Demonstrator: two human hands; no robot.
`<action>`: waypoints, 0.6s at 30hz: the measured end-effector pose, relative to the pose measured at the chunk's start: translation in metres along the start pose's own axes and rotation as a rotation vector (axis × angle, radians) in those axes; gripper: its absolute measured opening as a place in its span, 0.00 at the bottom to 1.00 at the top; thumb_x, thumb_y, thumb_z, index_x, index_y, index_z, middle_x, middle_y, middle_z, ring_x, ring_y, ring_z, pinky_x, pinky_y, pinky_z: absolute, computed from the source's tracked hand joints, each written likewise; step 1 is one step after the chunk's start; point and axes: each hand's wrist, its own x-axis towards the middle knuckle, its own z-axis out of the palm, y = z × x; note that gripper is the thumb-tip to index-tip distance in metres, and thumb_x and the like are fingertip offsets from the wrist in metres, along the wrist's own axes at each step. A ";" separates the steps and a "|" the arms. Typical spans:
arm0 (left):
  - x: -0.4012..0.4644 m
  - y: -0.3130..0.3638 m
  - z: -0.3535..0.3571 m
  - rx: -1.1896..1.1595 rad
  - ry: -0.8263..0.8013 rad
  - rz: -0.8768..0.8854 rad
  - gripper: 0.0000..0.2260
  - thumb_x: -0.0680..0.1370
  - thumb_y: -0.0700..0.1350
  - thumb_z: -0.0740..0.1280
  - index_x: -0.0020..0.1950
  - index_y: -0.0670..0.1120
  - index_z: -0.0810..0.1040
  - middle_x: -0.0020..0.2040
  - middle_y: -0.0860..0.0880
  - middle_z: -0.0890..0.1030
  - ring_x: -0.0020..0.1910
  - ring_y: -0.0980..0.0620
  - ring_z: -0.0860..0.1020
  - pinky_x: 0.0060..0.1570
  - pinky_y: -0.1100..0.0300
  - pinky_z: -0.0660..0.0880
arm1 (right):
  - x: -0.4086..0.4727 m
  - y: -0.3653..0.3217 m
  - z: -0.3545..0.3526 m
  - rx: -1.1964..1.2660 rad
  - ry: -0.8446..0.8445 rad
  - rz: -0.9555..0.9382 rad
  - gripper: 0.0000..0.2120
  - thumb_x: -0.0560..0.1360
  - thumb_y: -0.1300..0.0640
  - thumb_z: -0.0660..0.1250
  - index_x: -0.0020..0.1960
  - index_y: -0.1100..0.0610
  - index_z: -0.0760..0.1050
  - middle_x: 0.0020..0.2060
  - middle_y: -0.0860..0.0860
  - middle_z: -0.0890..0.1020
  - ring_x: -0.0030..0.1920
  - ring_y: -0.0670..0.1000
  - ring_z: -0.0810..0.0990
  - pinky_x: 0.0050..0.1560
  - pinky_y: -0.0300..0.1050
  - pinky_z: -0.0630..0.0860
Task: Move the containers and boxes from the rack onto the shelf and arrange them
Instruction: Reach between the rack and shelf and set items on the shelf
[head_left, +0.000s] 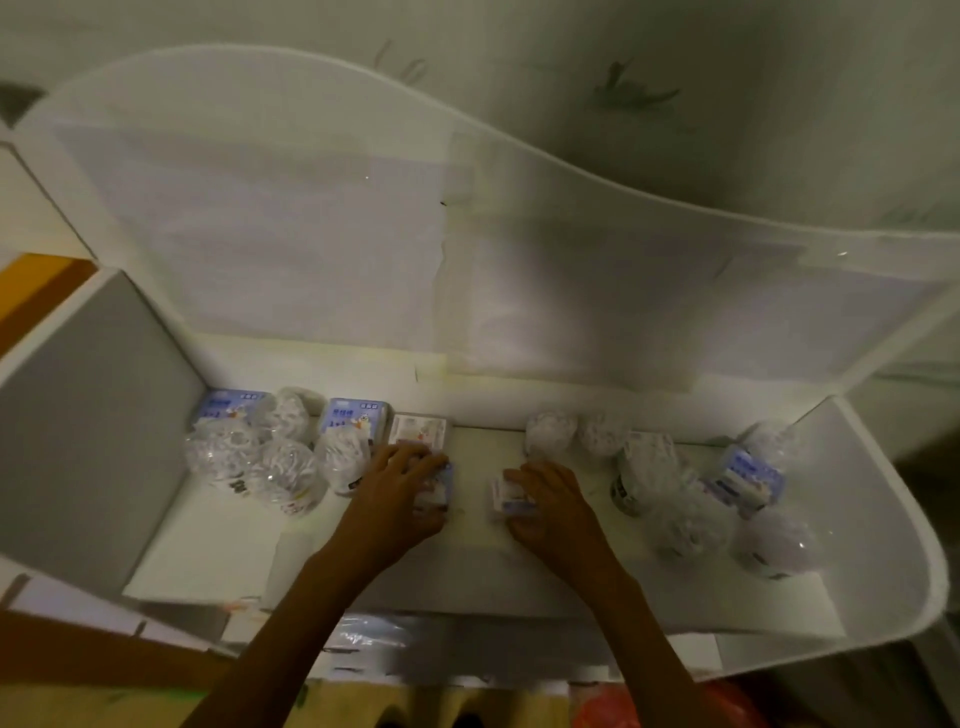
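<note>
Both my hands reach onto a white shelf (208, 551). My left hand (397, 493) grips a small white and blue box (436, 486) at mid shelf. My right hand (545, 501) grips another small box (506, 499) just to its right. A white box (418, 428) stands behind my left hand. Left of it sit blue and white boxes (356, 415) and several clear plastic containers (288, 470). More clear containers (644, 462) and a blue box (748, 478) fill the right end.
The shelf has a grey left wall (88, 431), a tall white back panel (311, 234) and a curved right side (893, 519). A lower level with a wrapped pack (363, 636) shows below the front edge. An orange-red bag (608, 712) lies at the bottom.
</note>
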 end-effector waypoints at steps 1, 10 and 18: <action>-0.004 -0.001 0.003 -0.052 -0.005 -0.027 0.28 0.66 0.52 0.74 0.65 0.52 0.72 0.62 0.48 0.70 0.60 0.47 0.69 0.56 0.55 0.72 | -0.002 0.000 -0.001 0.018 -0.018 0.013 0.25 0.70 0.43 0.62 0.63 0.53 0.76 0.59 0.55 0.77 0.62 0.53 0.68 0.59 0.46 0.70; -0.013 0.005 -0.001 -0.178 0.041 -0.109 0.29 0.68 0.54 0.74 0.67 0.53 0.71 0.61 0.51 0.71 0.57 0.54 0.70 0.57 0.60 0.72 | -0.002 -0.007 -0.021 0.220 0.003 0.069 0.26 0.68 0.37 0.68 0.62 0.47 0.74 0.56 0.46 0.75 0.53 0.48 0.74 0.51 0.32 0.68; -0.043 0.027 -0.060 -0.324 0.276 -0.069 0.28 0.67 0.61 0.69 0.64 0.52 0.74 0.56 0.52 0.76 0.53 0.55 0.76 0.48 0.57 0.78 | 0.006 -0.040 -0.051 0.444 0.093 0.035 0.24 0.68 0.40 0.70 0.61 0.48 0.74 0.53 0.48 0.78 0.51 0.45 0.79 0.50 0.41 0.79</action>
